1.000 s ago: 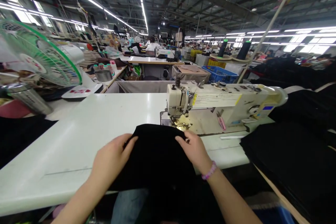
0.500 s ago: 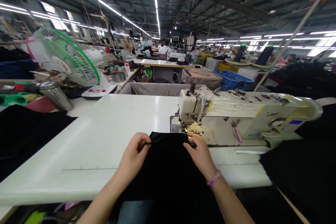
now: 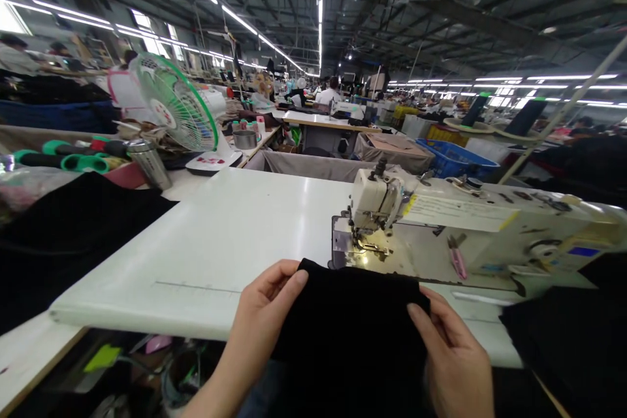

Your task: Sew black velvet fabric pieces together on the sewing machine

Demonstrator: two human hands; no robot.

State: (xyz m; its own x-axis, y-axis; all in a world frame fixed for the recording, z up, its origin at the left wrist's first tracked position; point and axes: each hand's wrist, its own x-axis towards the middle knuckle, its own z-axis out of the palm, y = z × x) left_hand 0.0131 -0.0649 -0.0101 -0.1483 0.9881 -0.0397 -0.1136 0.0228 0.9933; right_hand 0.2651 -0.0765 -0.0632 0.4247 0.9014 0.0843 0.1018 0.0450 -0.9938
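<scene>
A piece of black fabric [image 3: 353, 320] is stretched between my two hands, its upper edge level with the table's front part. My left hand [image 3: 272, 300] pinches the fabric's upper left corner between thumb and fingers. At the upper right corner, my right hand [image 3: 448, 333] grips the cloth the same way, thumb on top. The lower part of the fabric hangs toward my lap. Just beyond its edge stands a sewing machine [image 3: 377, 202], its lit needle area apart from the cloth. The pale sewing table [image 3: 235, 228] lies under and beyond my hands.
Pink-handled thread snips [image 3: 457, 258] rest on the machine bed. More black fabric lies at the left [image 3: 83, 228] and right [image 3: 568, 333]. A green fan [image 3: 179, 104] and a steel flask [image 3: 149, 163] stand at the left. Beyond the machine is a blue basket [image 3: 458, 155].
Both hands have drawn the fabric back from the machine toward me, and my right hand has moved outward to the right, widening the held edge. The camera view has turned left.
</scene>
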